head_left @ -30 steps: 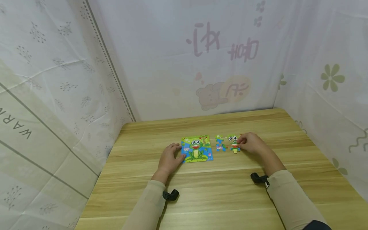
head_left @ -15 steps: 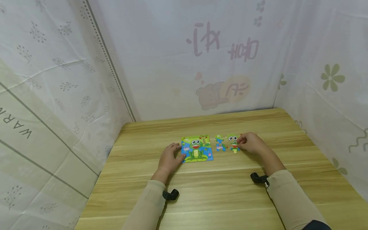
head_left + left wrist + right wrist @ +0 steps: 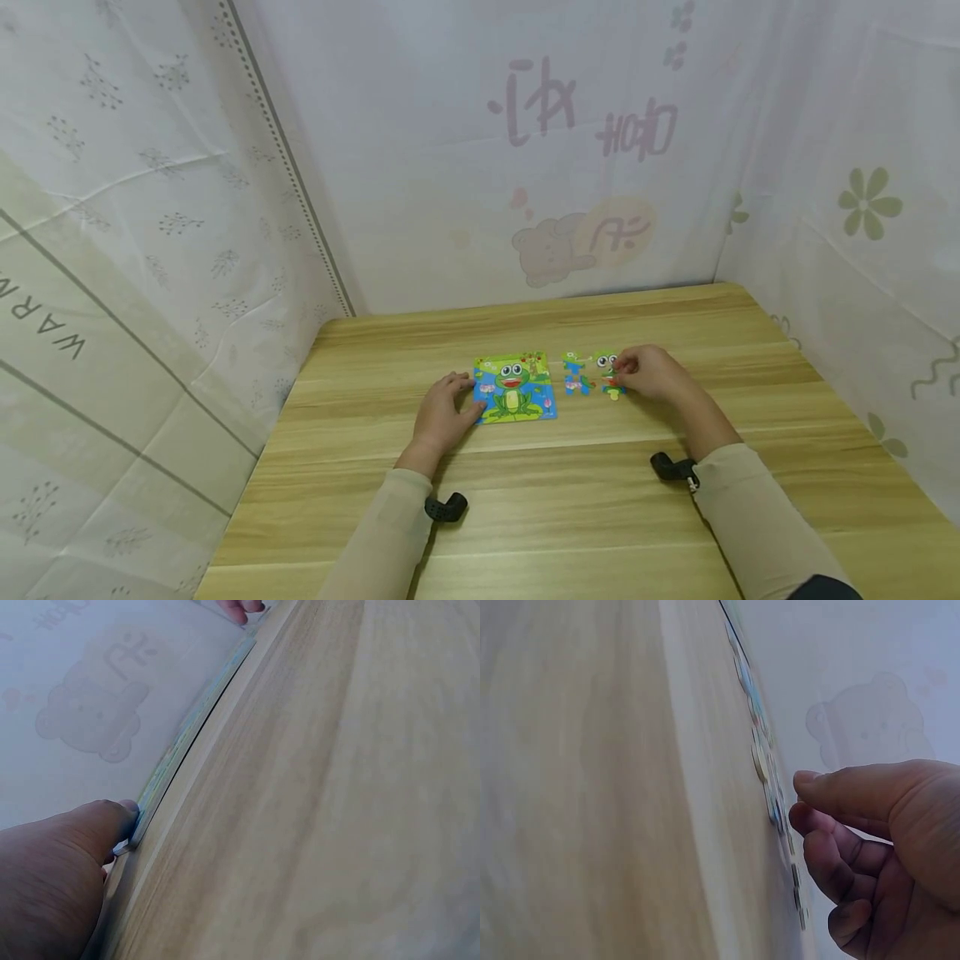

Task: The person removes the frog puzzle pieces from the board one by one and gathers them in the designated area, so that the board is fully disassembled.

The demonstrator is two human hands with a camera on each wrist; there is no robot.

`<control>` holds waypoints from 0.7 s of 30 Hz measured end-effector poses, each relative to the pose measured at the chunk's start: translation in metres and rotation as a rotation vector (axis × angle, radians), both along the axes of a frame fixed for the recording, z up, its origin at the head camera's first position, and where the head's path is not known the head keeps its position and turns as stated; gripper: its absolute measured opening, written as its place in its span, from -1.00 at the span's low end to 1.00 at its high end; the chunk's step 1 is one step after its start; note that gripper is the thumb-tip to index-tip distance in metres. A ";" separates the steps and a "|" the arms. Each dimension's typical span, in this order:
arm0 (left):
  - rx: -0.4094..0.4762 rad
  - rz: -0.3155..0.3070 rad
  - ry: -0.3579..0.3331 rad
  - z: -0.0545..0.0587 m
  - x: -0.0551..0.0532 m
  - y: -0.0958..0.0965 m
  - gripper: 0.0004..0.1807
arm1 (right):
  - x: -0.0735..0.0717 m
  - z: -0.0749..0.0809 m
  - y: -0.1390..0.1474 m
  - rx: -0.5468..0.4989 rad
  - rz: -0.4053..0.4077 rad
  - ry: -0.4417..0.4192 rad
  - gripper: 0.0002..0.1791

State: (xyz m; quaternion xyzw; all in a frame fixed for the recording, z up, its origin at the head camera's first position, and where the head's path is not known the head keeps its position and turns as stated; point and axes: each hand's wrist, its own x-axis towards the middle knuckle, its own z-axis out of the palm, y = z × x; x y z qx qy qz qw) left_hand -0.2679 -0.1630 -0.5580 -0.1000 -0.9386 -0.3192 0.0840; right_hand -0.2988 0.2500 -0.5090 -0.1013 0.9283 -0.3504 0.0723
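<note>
A square puzzle board (image 3: 513, 404) with a frog picture lies flat on the wooden table. My left hand (image 3: 442, 421) rests at its left edge, thumb and fingers spread along it. In the left wrist view the thumb (image 3: 109, 821) presses at the board's near corner. Right of the board, loose puzzle pieces (image 3: 573, 364) lie in a small group. My right hand (image 3: 652, 373) is over the frog-face pieces (image 3: 602, 362), partly covering them. In the right wrist view its fingers are curled, thumb and forefinger close together; I cannot tell whether they pinch a piece.
The wooden table (image 3: 525, 508) ends at a back edge against a printed white curtain (image 3: 420, 167). More curtain hangs on both sides. A black wrist-camera mount (image 3: 447, 508) sits at the left cuff, another mount (image 3: 671, 468) at the right.
My right hand has shifted slightly left, covering more of the frog-face pieces. Its thumb and forefinger have drawn closer together. My left hand and the board have not visibly moved.
</note>
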 end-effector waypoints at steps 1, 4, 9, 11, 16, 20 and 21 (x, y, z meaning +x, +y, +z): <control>0.000 0.000 0.000 0.000 0.000 0.000 -0.48 | 0.000 -0.001 -0.002 -0.004 -0.002 -0.002 -0.81; -0.002 -0.001 -0.001 0.000 0.000 0.001 -0.48 | 0.000 -0.001 -0.010 -0.020 0.016 0.003 -0.79; -0.004 -0.001 -0.013 0.002 0.001 0.001 -0.47 | 0.000 0.000 -0.027 -0.019 0.061 0.018 -0.81; -0.005 0.000 -0.017 0.003 0.001 0.001 -0.46 | 0.000 0.002 -0.036 -0.018 0.077 0.017 -0.82; -0.009 -0.001 -0.019 0.003 0.001 0.002 -0.46 | -0.003 0.006 -0.058 -0.022 0.101 -0.004 -0.80; -0.015 -0.002 -0.015 0.003 0.001 0.002 -0.46 | -0.007 0.007 -0.074 -0.015 0.127 -0.004 -0.77; -0.014 -0.001 -0.015 0.003 0.001 0.002 -0.46 | -0.008 0.008 -0.078 -0.009 0.138 -0.001 -0.77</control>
